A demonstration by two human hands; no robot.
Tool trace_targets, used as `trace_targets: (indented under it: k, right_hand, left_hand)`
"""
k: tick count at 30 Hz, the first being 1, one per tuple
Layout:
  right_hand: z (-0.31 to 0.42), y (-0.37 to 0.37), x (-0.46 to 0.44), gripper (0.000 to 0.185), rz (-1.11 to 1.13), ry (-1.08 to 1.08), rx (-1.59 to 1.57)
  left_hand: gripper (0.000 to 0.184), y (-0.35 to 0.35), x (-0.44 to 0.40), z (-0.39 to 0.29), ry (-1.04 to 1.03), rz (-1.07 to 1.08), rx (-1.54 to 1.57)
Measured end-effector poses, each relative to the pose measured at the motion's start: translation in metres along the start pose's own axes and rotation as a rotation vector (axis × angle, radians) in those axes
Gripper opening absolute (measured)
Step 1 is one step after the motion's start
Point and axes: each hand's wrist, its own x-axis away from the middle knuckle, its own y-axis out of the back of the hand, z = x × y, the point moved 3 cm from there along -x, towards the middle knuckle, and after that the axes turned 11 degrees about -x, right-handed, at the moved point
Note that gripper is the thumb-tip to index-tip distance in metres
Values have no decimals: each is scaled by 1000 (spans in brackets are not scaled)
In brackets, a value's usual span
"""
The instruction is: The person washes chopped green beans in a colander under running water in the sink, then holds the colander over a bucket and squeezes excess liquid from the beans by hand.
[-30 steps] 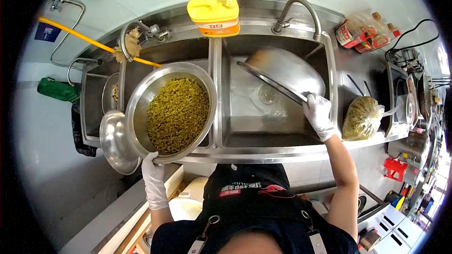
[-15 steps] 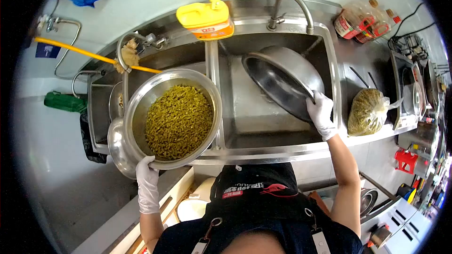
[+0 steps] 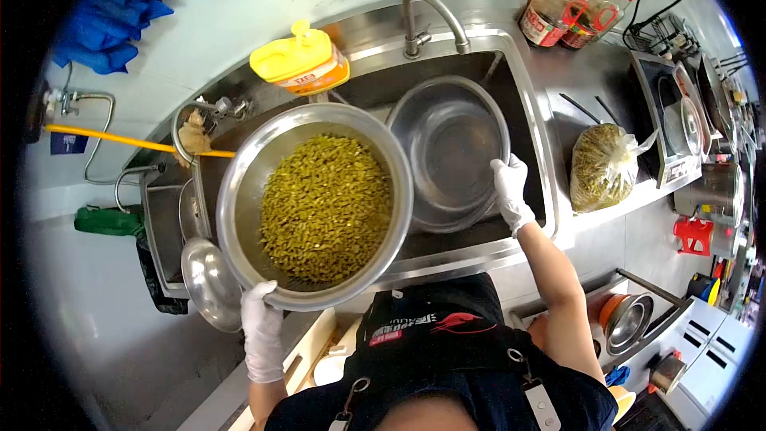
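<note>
A wide metal basin holds a heap of chopped green vegetables, perhaps pickled beans. My white-gloved left hand is closed on its near rim, and the basin is over the left part of the sink. At the right, my gloved right hand pinches the rim of a second metal basin. That basin is inside the right sink bowl with its mouth upward, and I see no food in it. Whether its base touches the sink bottom cannot be made out.
A metal lid or bowl sits at the left sink edge. Behind stand a yellow jug and a curved faucet. On the right counter are a bag of chopped greens and several sauce bottles. A yellow pole crosses the left.
The filled basin has moved right and looks larger, nearer the camera. My right hand has turned the other basin from steeply tilted to mouth-up. The whole view has also shifted.
</note>
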Motion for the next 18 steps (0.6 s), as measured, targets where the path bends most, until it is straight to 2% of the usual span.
trace_targets:
  k: [2, 3, 5, 7, 9, 10, 11, 12, 13, 14, 15, 18]
  right_hand:
    - [-20, -1, -3, 14, -46, -33, -44]
    - [-22, -1, 0, 15, -64, -84, -92]
    - [-38, 2, -5, 10, -104, -85, -156]
    - [-66, 6, -16, 6, -162, -141, -237]
    - [-96, 7, -30, 10, -169, -208, -513]
    - [-101, 6, -30, 14, -176, -249, -648]
    - [-107, 7, -33, 22, -137, -187, -703]
    - [-115, 8, -37, 24, -158, -194, -698]
    - [-123, 11, -40, 25, -175, -171, -640]
    - [-130, 14, -43, 26, -191, -148, -582]
    - [-117, 12, -36, 32, -254, -197, -710]
    - [-111, 19, -38, 39, -367, -321, -745]
  left_hand:
    - [16, -22, -5, 7, 15, 112, -57]
    - [14, -46, 3, 3, -17, 79, -108]
    - [19, -63, -20, 24, -573, 239, -694]
    - [30, -99, -22, 32, -722, 307, -976]
    - [23, -154, -25, 40, -628, 351, -965]
    - [16, -175, -38, 51, -807, 374, -1053]
    - [11, -191, -62, 66, -264, 378, -568]
    - [14, -211, -73, 81, 270, 350, -71]
    - [26, -230, -71, 83, 271, 321, -119]
    - [24, -244, -73, 86, 271, 241, -142]
    - [22, -251, -82, 98, 263, 229, -101]
    - [19, -277, -109, 120, 237, 230, -72]
